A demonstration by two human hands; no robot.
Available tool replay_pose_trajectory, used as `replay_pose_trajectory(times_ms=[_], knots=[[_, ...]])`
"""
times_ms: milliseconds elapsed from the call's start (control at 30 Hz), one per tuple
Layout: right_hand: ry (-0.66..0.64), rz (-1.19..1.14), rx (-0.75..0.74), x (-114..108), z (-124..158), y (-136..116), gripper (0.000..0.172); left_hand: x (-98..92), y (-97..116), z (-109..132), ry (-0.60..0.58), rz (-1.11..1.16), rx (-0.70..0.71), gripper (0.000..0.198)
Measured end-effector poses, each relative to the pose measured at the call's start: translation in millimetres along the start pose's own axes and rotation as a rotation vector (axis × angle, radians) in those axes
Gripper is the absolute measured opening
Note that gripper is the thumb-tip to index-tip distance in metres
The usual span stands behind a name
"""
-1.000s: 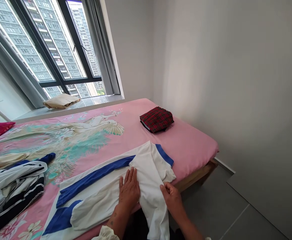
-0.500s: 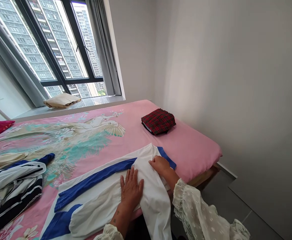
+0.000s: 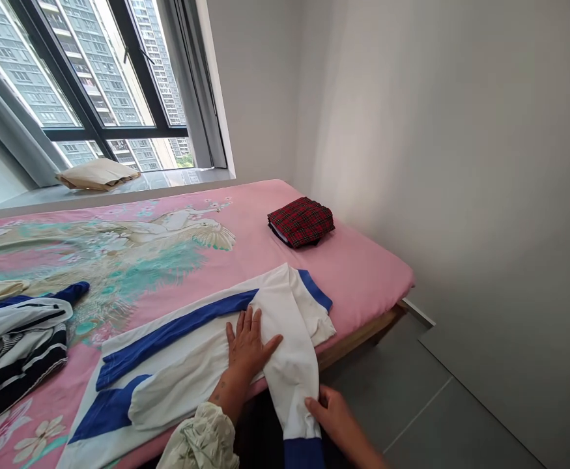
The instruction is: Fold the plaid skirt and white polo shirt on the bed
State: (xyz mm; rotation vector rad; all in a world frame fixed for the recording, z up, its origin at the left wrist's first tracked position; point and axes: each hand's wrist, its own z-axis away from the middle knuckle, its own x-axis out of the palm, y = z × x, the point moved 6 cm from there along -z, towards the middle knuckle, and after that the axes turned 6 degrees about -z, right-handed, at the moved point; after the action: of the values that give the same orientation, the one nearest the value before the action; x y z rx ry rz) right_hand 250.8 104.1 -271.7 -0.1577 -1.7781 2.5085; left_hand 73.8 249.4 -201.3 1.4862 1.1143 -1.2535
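A white long-sleeved top point(image 3: 187, 365) with blue panels lies spread along the near edge of the bed. One of its sleeves point(image 3: 292, 365) hangs over that edge, its blue cuff pointing down. My left hand point(image 3: 248, 345) rests flat on the top, fingers spread, just beside this sleeve. Lower down, my right hand point(image 3: 331, 413) pinches the sleeve's outer edge between thumb and fingers, a little above the cuff. The blue collar point(image 3: 315, 291) is at the far right end of the top.
A pink patterned sheet point(image 3: 245, 221) covers the bed. Folded red plaid clothing point(image 3: 301, 221) sits near the far right corner. Loose clothes point(image 3: 25, 352) are heaped at the left. A beige cushion point(image 3: 98, 174) lies on the windowsill. Grey wall and tiled floor point(image 3: 406, 391) are at the right.
My right hand has moved from near the collar down to the lower part of the hanging sleeve. The left hand stays flat on the top. The view has shifted slightly.
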Motion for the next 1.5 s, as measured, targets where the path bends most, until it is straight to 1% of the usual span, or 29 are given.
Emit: replay_pose_trajectory(times_ms=[67, 133, 200, 267, 333, 367, 400, 433, 467, 533, 567, 600, 667, 733, 833, 900, 933, 967, 1000, 1067, 1100, 1133, 1167, 1200, 1233, 1300, 1400, 1433, 1500], knots=[[-0.028, -0.185, 0.0, 3.2, 14.6, 9.2, 0.026, -0.1, 0.4, 0.4, -0.007, -0.007, -0.001, 0.083], [-0.016, -0.265, 0.039, -1.9, 25.2, 7.5, 0.02, -1.6, 1.4, -0.1, -0.016, -0.01, 0.001, 0.084], [0.002, -0.285, 0.129, -7.4, 32.4, 3.2, 0.019, -4.5, 3.1, -1.1, -0.026, -0.006, -0.003, 0.083], [0.009, -0.248, 0.204, -8.6, 36.7, -0.7, 0.024, -10.3, 5.8, -0.5, -0.016, 0.008, -0.013, 0.081], [0.012, -0.227, 0.201, -5.5, 37.9, -4.4, 0.028, -19.9, 9.8, 6.2, 0.04, 0.027, -0.014, 0.076], [0.018, -0.232, 0.181, -3.2, 37.9, -5.6, 0.028, -25.4, 13.6, 13.4, 0.081, 0.038, 0.016, 0.071], [0.025, -0.247, 0.161, -1.0, 37.9, -5.9, 0.027, -30.7, 19.0, 23.8, 0.119, 0.05, 0.079, 0.064], [0.035, -0.272, 0.148, 1.0, 38.3, -5.3, 0.025, -34.6, 26.2, 37.6, 0.144, 0.064, 0.18, 0.057], [0.043, -0.296, 0.142, 2.6, 38.9, -4.2, 0.025, -36.7, 34.6, 54.9, 0.149, 0.078, 0.312, 0.052], [0.044, -0.32, 0.142, 5.1, 41.6, -2.5, 0.026, -35.4, 49.2, 96.9, 0.108, 0.107, 0.582, 0.052], [0.036, -0.339, 0.144, 6.3, 43.6, -2.7, 0.028, -32.9, 53.2, 117.9, 0.081, 0.12, 0.672, 0.057], [0.02, -0.374, 0.146, 7.9, 45.9, -3.7, 0.031, -30.0, 54.8, 136.5, 0.059, 0.132, 0.716, 0.062], [-0.03, -0.474, 0.156, 12.5, 51.3, -7.3, 0.037, -24.3, 54.8, 164.0, 0.049, 0.154, 0.697, 0.068], [-0.069, -0.565, 0.163, 16.4, 56.2, -11.1, 0.041, -19.8, 55.7, 180.3, 0.061, 0.165, 0.625, 0.069], [-0.069, -0.559, 0.14, 16.0, 58.5, -11.5, 0.044, -18.0, 62.6, 191.1, 0.083, 0.157, 0.585, 0.069], [-0.049, -0.515, 0.12, 11.8, 56.5, -7.1, 0.043, -22.7, 61.1, 190.4, 0.108, 0.14, 0.576, 0.074], [-0.042, -0.501, 0.119, 9.5, 55.2, -4.0, 0.042, -27.7, 53.9, 186.9, 0.133, 0.128, 0.539, 0.075], [-0.042, -0.496, 0.125, 7.3, 54.2, -0.8, 0.042, -34.8, 40.4, 181.1, 0.169, 0.113, 0.464, 0.074], [-0.051, -0.498, 0.132, 5.9, 53.8, 2.0, 0.042, -43.5, 20.3, 173.5, 0.208, 0.094, 0.351, 0.072], [-0.089, -0.512, 0.162, 5.1, 55.1, 6.1, 0.044, -63.2, -37.0, 156.6, 0.25, 0.051, 0.047, 0.068], [-0.105, -0.519, 0.18, 5.5, 56.6, 7.5, 0.045, -72.6, -69.8, 148.8, 0.236, 0.033, -0.102, 0.068], [-0.116, -0.524, 0.198, 6.0, 58.2, 8.7, 0.045, -79.9, -102.2, 141.7, 0.182, 0.022, -0.23, 0.07], [-0.119, -0.532, 0.214, 6.6, 59.6, 9.9, 0.045, -88.7, -129.3, 134.7, 0.151, 0.021, -0.277, 0.071], [-0.114, -0.538, 0.226, 7.0, 60.5, 11.4, 0.044, -96.7, -152.4, 128.1, 0.116, 0.022, -0.293, 0.069], [-0.103, -0.54, 0.233, 7.2, 60.8, 13.2, 0.044, -103.3, -170.6, 121.9, 0.068, 0.03, -0.28, 0.066], [-0.084, -0.539, 0.233, 7.5, 59.1, 18.3, 0.043, -113.9, -191.7, 111.6, -0.021, 0.057, -0.197, 0.051], [-0.079, -0.534, 0.226, 8.2, 53.7, 28.5, 0.044, -122.7, -198.7, 100.9, -0.132, 0.125, -0.08, 0.03], [-0.079, -0.531, 0.225, 8.2, 52.1, 31.7, 0.045, -123.6, -199.5, 98.3, -0.16, 0.153, -0.068, 0.027], [-0.065, -0.511, 0.224, 7.2, 49.9, 36.2, 0.047, -121.8, -204.9, 95.3, -0.213, 0.211, -0.095, 0.031]])
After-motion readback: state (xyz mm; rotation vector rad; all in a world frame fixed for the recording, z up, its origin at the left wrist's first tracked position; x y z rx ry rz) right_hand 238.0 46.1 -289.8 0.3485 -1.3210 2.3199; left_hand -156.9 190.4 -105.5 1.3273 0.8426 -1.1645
